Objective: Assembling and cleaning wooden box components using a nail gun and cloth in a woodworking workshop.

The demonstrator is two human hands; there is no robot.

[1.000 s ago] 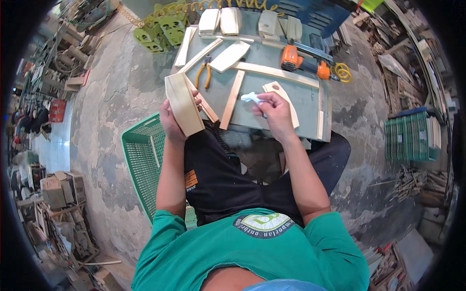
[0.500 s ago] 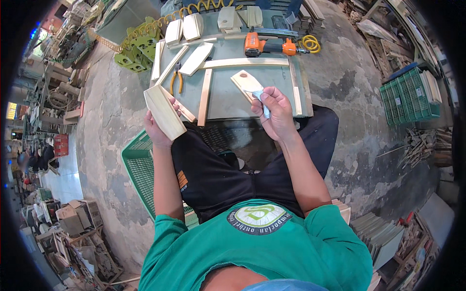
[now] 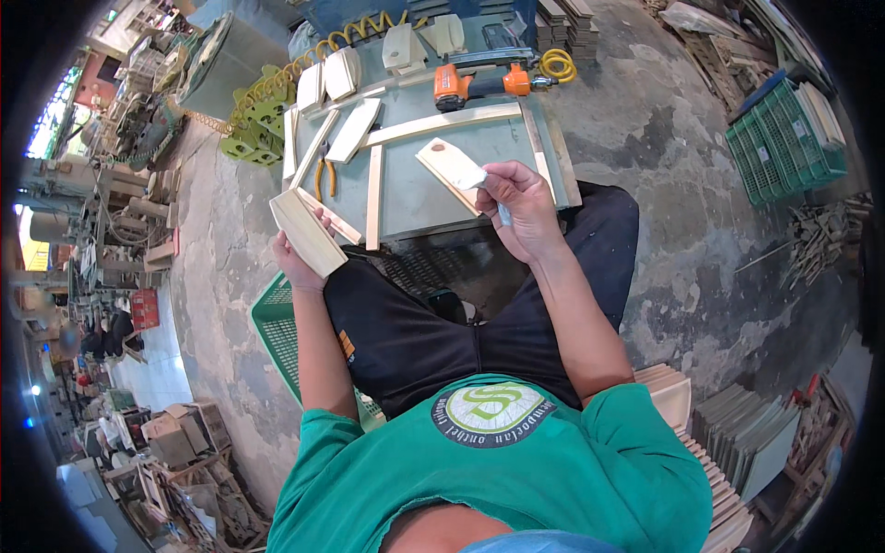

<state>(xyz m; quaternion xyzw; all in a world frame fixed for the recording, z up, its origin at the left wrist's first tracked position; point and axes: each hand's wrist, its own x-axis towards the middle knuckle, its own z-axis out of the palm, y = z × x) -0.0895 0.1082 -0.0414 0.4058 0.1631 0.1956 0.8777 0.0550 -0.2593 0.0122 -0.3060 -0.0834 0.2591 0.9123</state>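
My left hand (image 3: 297,263) is closed around a pale wooden board (image 3: 309,235) with curved long edges, held tilted beside the table's near left corner. Fingertips show at its far edge. My right hand (image 3: 518,205) pinches a small crumpled pale blue-white piece (image 3: 504,215) whose kind I cannot make out. It sits just over the near end of another shaped wooden board (image 3: 446,162), which has a dark oval knot. Whether the fingers touch that board is hidden. Orange-handled pliers (image 3: 324,177) lie on the table, beyond my left hand.
On the grey-green table (image 3: 406,198) lie wooden strips (image 3: 442,123), several shaped boards (image 3: 355,131) and an orange nail gun (image 3: 479,85). A yellow coiled hose (image 3: 355,32) runs behind. A green crate (image 3: 277,332) stands by my left leg, stacked wood (image 3: 668,392) at my right.
The view has shifted, so the table sits slightly further left. My left hand still holds the board. My right hand keeps the pale piece, with more of its white part showing over the knotted board.
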